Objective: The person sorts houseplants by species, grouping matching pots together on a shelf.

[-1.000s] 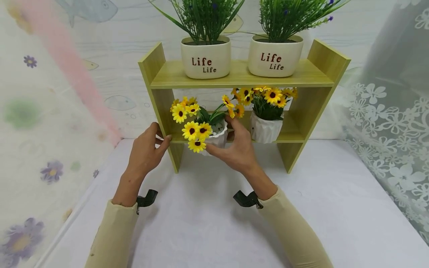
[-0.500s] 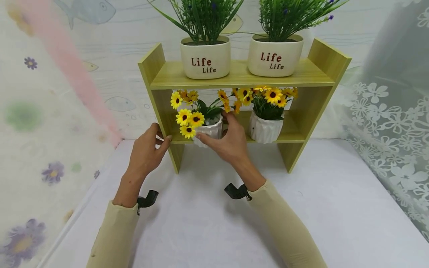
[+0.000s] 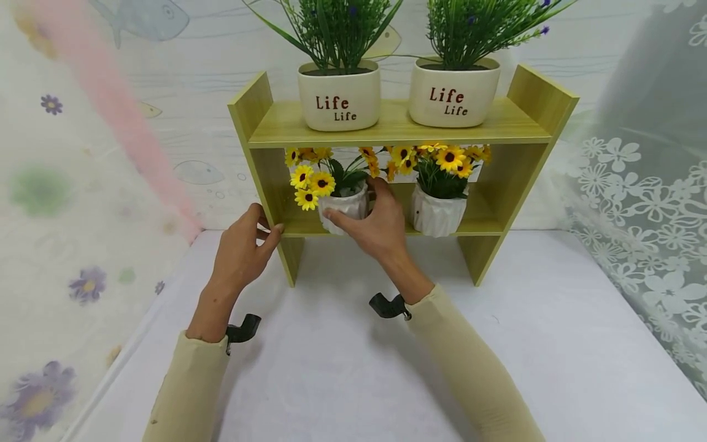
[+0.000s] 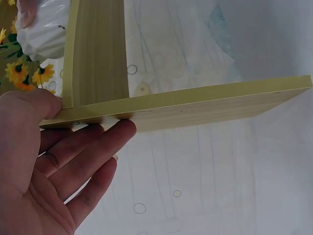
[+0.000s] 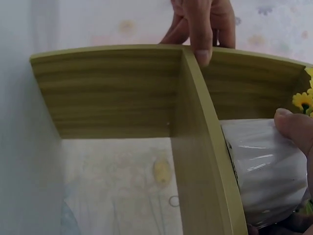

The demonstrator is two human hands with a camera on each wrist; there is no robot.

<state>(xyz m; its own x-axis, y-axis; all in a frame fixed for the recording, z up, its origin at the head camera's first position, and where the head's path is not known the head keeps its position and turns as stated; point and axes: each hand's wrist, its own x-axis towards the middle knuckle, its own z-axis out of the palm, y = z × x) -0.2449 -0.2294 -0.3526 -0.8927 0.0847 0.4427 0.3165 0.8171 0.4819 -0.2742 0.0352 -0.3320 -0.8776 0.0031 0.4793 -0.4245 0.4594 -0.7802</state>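
My right hand (image 3: 381, 226) grips a white fluted flowerpot (image 3: 353, 205) with yellow artificial sunflowers (image 3: 311, 183), thumb in front and fingers round its right side. The pot is upright at the left of the lower board of a wooden shelf (image 3: 397, 136). In the right wrist view its base meets the board's front edge; whether the board bears its full weight, I cannot tell. My left hand (image 3: 240, 252) holds the shelf's left side panel, its thumb by the board joint and its fingers (image 4: 93, 161) against the outer face, as the left wrist view shows.
A second white pot (image 3: 439, 215) of sunflowers stands to the right on the lower board. Two cream "Life" planters, left (image 3: 339, 98) and right (image 3: 455, 92), hold grassy plants on the upper board. The shelf stands on a white-covered table (image 3: 331, 368) before a patterned curtain.
My right hand has moved the flowerpot left and up, from in front of the lower board onto its level, and the pot has straightened from its tilt. The left hand has stayed in place.
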